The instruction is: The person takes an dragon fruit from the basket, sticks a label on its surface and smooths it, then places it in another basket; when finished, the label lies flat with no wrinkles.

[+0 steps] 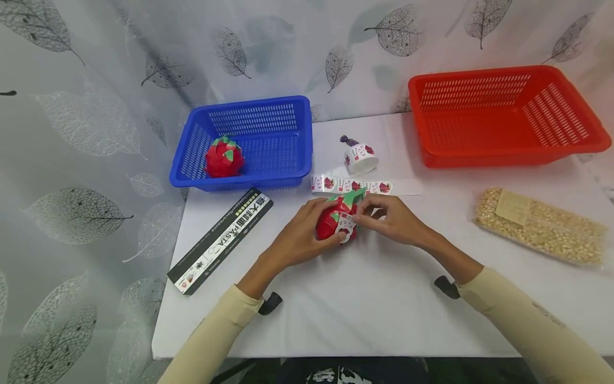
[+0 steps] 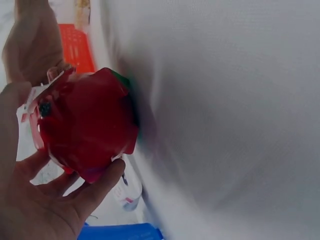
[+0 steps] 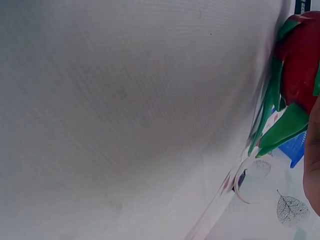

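- My left fingers (image 1: 310, 209) curled round the red dragon fruit (image 1: 326, 225), just in front of the sticker strip (image 1: 352, 185).
- My right fingers (image 1: 379, 201) pinched the edge of the label (image 1: 346, 223).
- A tug could have creased or lifted it; a loose left hold could have let the fruit roll.

Beige sleeves (image 1: 216, 336), one marked; black wrist pieces (image 1: 271, 304).

A left hand (image 1: 302, 230) hid part of a red dragon fruit (image 1: 327, 224), whose label (image 1: 345, 224) bore print too small to read; the right-wrist view's edge cropped both the fruit and most of the right hand (image 3: 313, 157).
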Demonstrator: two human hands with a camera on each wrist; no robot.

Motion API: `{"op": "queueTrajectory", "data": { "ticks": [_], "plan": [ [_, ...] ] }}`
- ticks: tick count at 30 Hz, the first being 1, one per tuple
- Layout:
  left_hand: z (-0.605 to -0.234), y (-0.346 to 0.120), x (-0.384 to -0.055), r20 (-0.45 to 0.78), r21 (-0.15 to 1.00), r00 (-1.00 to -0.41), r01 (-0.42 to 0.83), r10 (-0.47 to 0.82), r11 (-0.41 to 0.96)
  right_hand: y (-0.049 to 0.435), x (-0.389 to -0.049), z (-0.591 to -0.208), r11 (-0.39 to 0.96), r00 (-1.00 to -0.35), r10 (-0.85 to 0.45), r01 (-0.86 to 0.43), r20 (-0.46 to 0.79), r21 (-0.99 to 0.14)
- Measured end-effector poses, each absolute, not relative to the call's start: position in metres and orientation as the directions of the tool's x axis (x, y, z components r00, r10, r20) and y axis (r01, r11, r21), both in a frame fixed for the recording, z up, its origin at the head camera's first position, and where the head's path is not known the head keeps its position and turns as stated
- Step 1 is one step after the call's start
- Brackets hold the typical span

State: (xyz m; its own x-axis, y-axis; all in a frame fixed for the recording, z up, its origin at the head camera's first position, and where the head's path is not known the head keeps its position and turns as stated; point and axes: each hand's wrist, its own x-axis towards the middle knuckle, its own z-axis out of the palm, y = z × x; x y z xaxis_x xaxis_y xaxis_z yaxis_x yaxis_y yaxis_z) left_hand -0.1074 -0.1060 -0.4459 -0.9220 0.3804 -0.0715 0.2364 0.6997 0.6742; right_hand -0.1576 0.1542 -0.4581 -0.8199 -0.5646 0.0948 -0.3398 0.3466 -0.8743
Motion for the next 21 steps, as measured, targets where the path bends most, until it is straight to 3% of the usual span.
{"op": "queueTrajectory", "data": {
  "ticks": [7,21],
  "plan": [
    [-0.4517,-0.1036,-0.1086,-0.009,0.630,-0.920,0.299,0.392,0.717,0.1520,-0.1607,-0.4600,0.349,-0.829,-0.551,-0.337,0.099,-0.874],
    [-0.4519,-0.1043,-0.1105,0.002,0.616,-0.918,0.314,0.397,0.723,0.1463,-0.1654,-0.4646,0.368,-0.839,-0.538,-0.321,0.081,-0.873]
  ]
}}
